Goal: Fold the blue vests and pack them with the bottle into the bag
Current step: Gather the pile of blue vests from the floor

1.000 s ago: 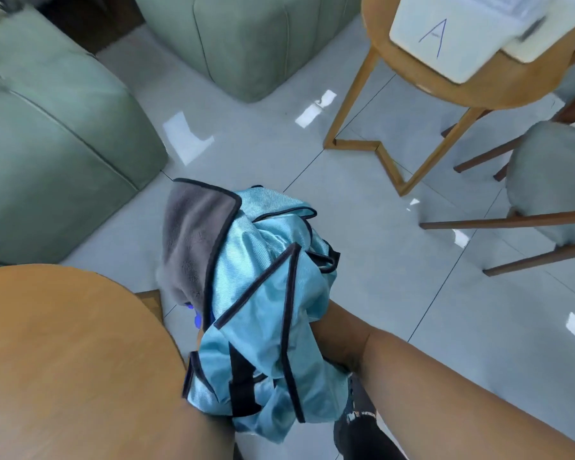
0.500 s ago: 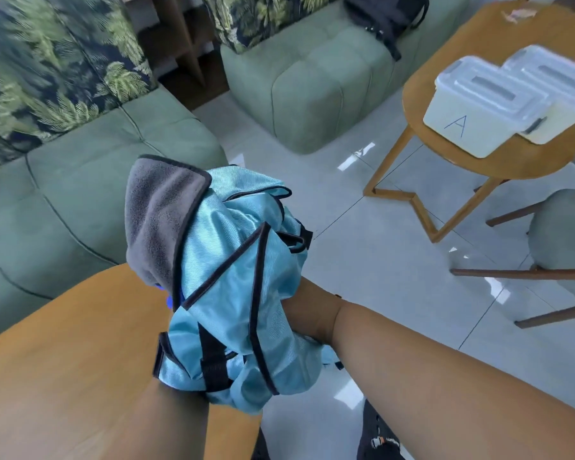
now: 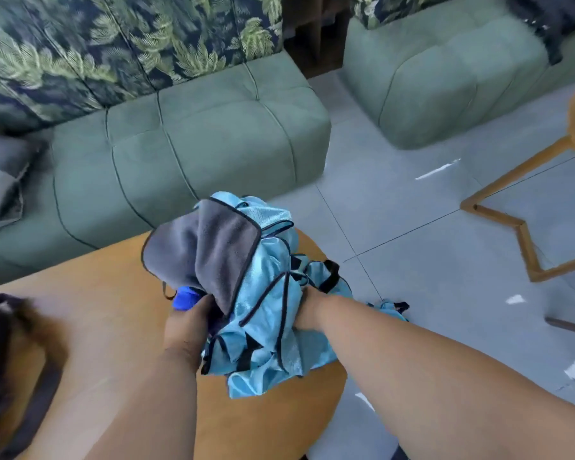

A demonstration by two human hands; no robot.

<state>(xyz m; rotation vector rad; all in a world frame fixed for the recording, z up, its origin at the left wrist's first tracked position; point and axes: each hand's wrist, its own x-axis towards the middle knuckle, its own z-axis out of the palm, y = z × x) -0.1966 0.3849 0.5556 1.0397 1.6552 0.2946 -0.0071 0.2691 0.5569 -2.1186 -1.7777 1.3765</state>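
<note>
I'm barely started: nothing is folded or packed. My left hand (image 3: pixel 188 322) grips the bunched blue vests (image 3: pixel 266 293), grey towel (image 3: pixel 210 250) and blue bottle (image 3: pixel 184 298) above the wooden table (image 3: pixel 90 303); my right hand (image 3: pixel 304 308), buried in fabric, I can't read. A dark shape at nine o'clock may be the bag (image 3: pixel 10 353).

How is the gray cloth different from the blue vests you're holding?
The gray cloth looks fuzzy and matte; the blue vests look shiny and smooth. The gray cloth drapes as one flat flap on top; the blue vests are bunched and crumpled beneath it. Both have dark edging and sit in the same bundle, above the wooden table.
</note>
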